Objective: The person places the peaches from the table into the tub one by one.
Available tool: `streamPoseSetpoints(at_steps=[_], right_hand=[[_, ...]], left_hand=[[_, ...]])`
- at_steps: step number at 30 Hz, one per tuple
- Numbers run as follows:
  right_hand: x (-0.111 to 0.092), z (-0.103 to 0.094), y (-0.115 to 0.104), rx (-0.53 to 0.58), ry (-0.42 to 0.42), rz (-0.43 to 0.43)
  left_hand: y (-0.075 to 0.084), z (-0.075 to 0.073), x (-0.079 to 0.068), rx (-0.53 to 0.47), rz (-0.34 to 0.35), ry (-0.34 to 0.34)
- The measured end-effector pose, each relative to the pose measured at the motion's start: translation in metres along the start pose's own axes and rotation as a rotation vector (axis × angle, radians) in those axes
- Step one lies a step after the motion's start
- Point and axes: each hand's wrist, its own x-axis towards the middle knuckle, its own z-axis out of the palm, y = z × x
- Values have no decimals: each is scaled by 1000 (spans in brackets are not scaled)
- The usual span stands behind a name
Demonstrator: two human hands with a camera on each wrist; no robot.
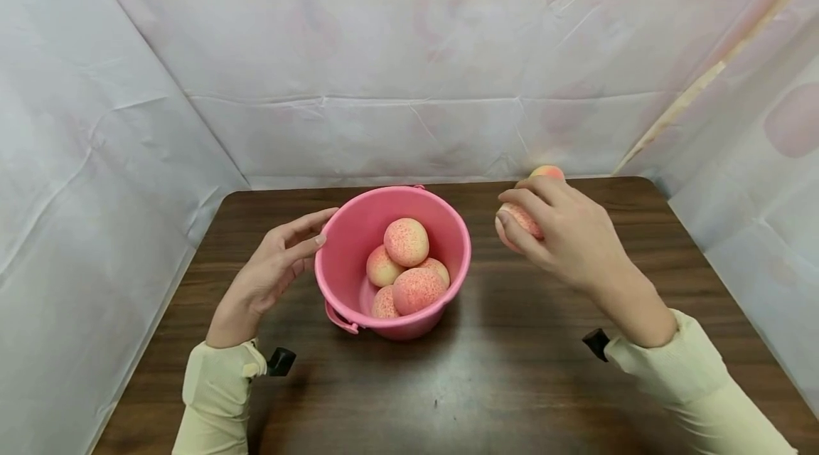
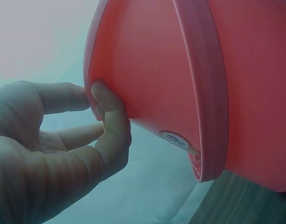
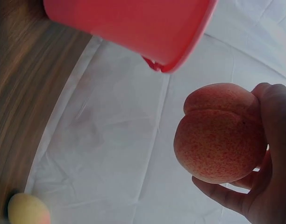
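Near the left edge of the dark wooden surface (image 1: 512, 355), the left hand (image 1: 271, 270) reaches in from a pale sleeve (image 1: 217, 387) and pinches the rim of a pink bucket (image 1: 348, 249), thumb and fingers meeting at its left side, probably to steady it. The bucket stands just left of the middle, toward the far edge, its handle (image 1: 339, 318) hanging down at the near left of the rim. In the left wrist view a small oval label (image 2: 175, 139) shows by the rim; its print is too small to read, and no other writing or brand can be made out. Inside, five peaches (image 1: 407, 242) lie heaped together, the wall keeping them from rolling off. To the right and well apart from the bucket, the right hand (image 1: 566, 231) grasps a speckled peach (image 1: 521, 222) above the surface, its thumb and fingers wrapped round the sides, a hold that suits so round a thing. Just beyond that hand, at the far edge toward the right corner, a loose peach (image 1: 547, 172) sits near the white sheet (image 1: 397, 135).
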Motion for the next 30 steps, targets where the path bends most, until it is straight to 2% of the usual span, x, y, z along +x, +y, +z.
streamPoseSetpoints(at_steps=[9, 20, 30], right_hand=[[19, 14, -19, 79, 30, -103], [38, 29, -44, 114, 14, -227], [52, 40, -64, 147, -64, -301]], left_hand=[[0, 0, 0, -2, -1, -1], [-1, 0, -1, -10, 0, 0], [-1, 2, -4, -12, -5, 1]])
